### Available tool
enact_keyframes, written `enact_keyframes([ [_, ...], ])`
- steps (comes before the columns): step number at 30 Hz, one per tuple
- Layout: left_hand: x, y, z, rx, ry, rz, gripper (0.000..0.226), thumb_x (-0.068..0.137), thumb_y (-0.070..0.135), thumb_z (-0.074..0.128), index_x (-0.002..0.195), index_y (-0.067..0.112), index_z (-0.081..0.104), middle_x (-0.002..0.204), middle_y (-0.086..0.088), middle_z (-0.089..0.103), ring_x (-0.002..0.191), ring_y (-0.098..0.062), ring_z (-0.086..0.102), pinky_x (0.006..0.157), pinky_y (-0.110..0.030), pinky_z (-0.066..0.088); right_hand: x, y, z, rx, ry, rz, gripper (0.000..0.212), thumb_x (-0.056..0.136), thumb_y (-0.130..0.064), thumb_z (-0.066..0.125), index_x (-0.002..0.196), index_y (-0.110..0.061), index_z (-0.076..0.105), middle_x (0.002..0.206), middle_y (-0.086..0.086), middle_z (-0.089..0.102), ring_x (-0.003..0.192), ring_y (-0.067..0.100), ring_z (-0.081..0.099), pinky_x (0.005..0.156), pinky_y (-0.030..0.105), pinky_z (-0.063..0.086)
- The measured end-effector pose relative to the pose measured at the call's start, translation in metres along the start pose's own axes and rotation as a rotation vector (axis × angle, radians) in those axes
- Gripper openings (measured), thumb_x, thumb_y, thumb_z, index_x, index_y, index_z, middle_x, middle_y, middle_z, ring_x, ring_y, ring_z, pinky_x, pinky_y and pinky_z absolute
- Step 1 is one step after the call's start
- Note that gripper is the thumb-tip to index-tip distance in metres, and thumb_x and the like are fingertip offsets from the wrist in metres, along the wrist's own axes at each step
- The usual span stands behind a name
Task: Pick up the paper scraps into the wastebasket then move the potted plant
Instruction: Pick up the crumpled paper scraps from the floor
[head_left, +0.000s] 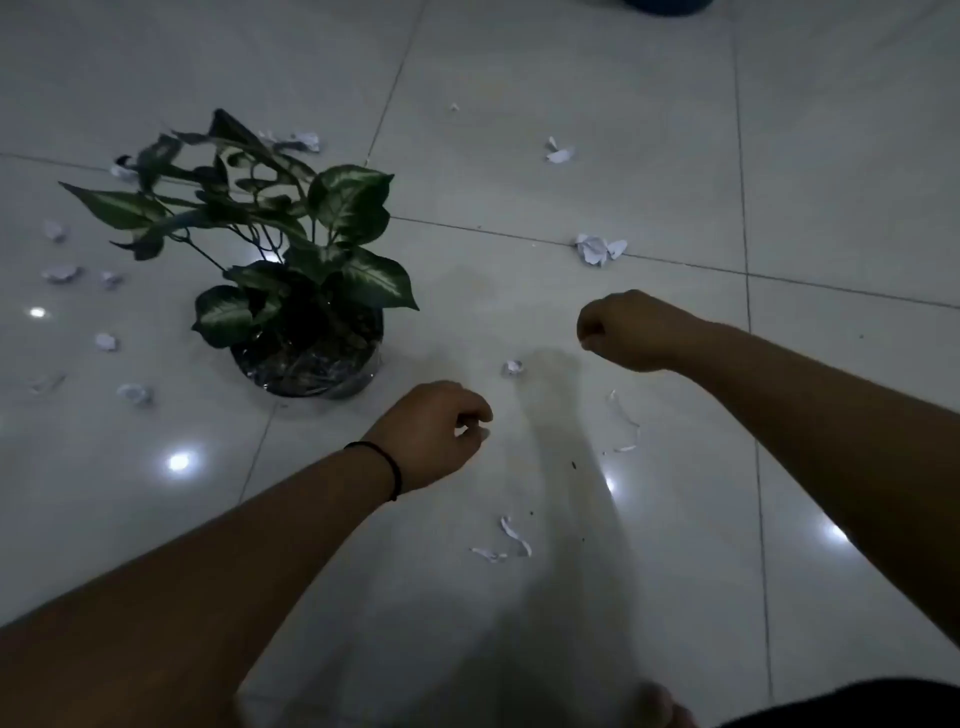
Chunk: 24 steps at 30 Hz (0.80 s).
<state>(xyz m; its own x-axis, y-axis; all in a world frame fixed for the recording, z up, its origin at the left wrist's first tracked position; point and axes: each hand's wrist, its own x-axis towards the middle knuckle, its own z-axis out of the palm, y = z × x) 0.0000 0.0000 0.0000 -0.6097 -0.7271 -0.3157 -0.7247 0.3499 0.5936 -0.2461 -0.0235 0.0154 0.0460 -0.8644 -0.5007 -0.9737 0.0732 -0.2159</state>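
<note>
One potted plant (301, 291), some fifteen paper scraps (600, 248); left hand (436, 431) pinches a scrap, right hand (631, 330) fisted.

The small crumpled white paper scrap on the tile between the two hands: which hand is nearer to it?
Left. The left hand is just below-left of the small crumpled white paper scrap; the right hand, fist curled, is farther off to its upper right.
</note>
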Motion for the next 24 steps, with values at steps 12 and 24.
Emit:
enact_keyframes([
  [12,0.007,0.002,0.068,0.138,-0.377,0.041,0.036,0.080,0.040,0.064,0.114,0.027,0.063,0.117,0.002,0.058,0.109,-0.015,0.055,0.097,-0.032,0.043,-0.013,0.056,0.057,-0.074,-0.172,0.045,0.040,0.087,-0.024,0.060,0.125,-0.012,0.053,0.129,0.011,0.053,0.117,0.026,0.050,0.091,0.030,0.040],
  [24,0.007,0.002,0.114,0.448,-0.510,0.159,0.043,0.074,0.047,0.066,0.112,0.029,0.058,0.122,0.001,0.046,0.115,-0.019,0.043,0.096,-0.034,0.031,-0.025,0.088,0.105,-0.022,-0.078,0.046,0.097,0.058,-0.059,0.076,0.135,-0.016,0.034,0.129,0.008,0.045,0.118,0.027,0.045,0.098,0.040,0.041],
])
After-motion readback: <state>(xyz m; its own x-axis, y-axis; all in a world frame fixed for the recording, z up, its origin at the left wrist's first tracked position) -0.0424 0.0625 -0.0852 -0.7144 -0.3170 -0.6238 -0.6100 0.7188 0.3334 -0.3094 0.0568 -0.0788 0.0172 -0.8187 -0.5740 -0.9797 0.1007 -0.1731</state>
